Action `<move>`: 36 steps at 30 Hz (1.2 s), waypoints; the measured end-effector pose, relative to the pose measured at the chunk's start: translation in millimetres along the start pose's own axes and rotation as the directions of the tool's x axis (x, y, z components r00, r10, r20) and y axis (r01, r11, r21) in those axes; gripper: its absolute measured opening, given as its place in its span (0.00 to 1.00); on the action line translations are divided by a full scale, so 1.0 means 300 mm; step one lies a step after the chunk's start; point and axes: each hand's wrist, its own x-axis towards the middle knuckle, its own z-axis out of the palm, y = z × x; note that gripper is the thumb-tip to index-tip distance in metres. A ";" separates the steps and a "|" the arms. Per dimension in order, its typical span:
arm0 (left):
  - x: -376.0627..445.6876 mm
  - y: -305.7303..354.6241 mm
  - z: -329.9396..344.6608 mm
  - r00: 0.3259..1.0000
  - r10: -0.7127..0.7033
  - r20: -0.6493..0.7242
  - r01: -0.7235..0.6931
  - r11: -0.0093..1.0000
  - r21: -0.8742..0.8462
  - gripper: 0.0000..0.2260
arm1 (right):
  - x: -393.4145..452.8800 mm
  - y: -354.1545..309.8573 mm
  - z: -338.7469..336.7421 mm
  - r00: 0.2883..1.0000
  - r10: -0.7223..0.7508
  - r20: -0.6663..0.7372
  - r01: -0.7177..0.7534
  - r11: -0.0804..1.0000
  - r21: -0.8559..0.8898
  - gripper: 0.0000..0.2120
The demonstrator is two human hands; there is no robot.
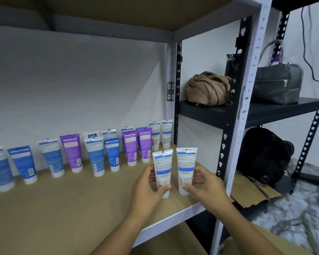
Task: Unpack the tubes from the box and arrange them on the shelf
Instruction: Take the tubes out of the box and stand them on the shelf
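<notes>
Two white tubes stand cap-down near the front right corner of the shelf (66, 205), the left hand (147, 188) curled round the left tube (162, 170) and the right hand (204, 184) pinching the right tube (185, 169) low by its cap. Both sit well forward of the row of tubes (92, 153) along the back wall, and the box is out of view. Tall and narrow on small caps, they could topple on release if let go unevenly, or be knocked off the nearby shelf edge as the hands withdraw.
</notes>
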 end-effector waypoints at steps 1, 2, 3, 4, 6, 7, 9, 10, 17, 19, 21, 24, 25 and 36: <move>0.002 0.000 -0.001 1.000 -0.001 0.005 0.001 1.000 0.009 0.23 | 0.001 0.000 0.002 1.000 -0.005 -0.003 0.004 1.000 -0.030 0.20; 0.006 0.000 -0.005 1.000 -0.001 0.009 0.001 1.000 0.019 0.23 | 0.004 0.001 0.007 1.000 -0.009 -0.007 0.009 0.999 -0.044 0.20; 0.007 0.002 -0.008 1.000 0.001 0.016 -0.002 1.000 0.024 0.23 | 0.007 0.003 0.011 1.000 -0.009 -0.008 0.009 0.999 -0.045 0.20; 0.009 0.003 -0.012 1.000 0.004 0.019 -0.004 1.000 0.028 0.23 | 0.010 0.003 0.016 1.000 -0.008 -0.004 0.008 0.999 -0.038 0.21; 0.008 0.003 -0.029 1.000 0.012 0.010 -0.012 0.999 0.031 0.23 | 0.023 -0.001 0.036 1.000 -0.007 0.022 0.008 1.000 -0.027 0.20; 0.005 0.005 -0.041 1.000 0.014 0.006 -0.015 0.999 0.034 0.23 | 0.030 -0.005 0.050 0.999 -0.008 0.038 0.009 1.000 -0.026 0.20; -0.004 0.003 -0.079 1.000 0.006 -0.007 -0.006 0.999 0.039 0.23 | 0.043 -0.019 0.088 0.997 -0.016 0.072 0.018 0.999 -0.031 0.20; -0.010 -0.001 -0.103 1.000 0.001 -0.017 0.000 0.999 0.041 0.23 | 0.049 -0.027 0.112 0.996 -0.024 0.084 0.026 0.999 -0.026 0.21; -0.075 -0.057 -0.355 0.984 -0.037 -0.177 0.045 0.998 0.041 0.23 | 0.061 -0.145 0.363 0.969 -0.144 0.199 0.132 0.989 0.071 0.21; -0.092 -0.067 -0.433 0.975 -0.027 -0.222 0.040 0.998 0.056 0.22 | 0.062 -0.188 0.449 0.956 -0.198 0.216 0.179 0.978 0.103 0.20; -0.106 -0.079 -0.511 0.964 -0.033 -0.264 0.050 0.997 0.059 0.22 | 0.060 -0.234 0.536 0.942 -0.237 0.238 0.210 0.969 0.131 0.20; -0.125 -0.101 -0.622 0.946 -0.032 -0.324 0.062 0.995 0.083 0.23 | 0.059 -0.291 0.659 0.924 -0.278 0.264 0.239 0.956 0.171 0.20; -0.129 -0.109 -0.655 0.939 -0.026 -0.342 0.064 0.993 0.102 0.23 | 0.059 -0.308 0.696 0.921 -0.287 0.265 0.247 0.953 0.174 0.21; -0.036 -0.184 -0.828 0.874 -0.002 -0.486 0.057 0.994 0.098 0.21 | 0.129 -0.417 0.988 0.927 -0.287 0.243 0.273 0.958 0.088 0.20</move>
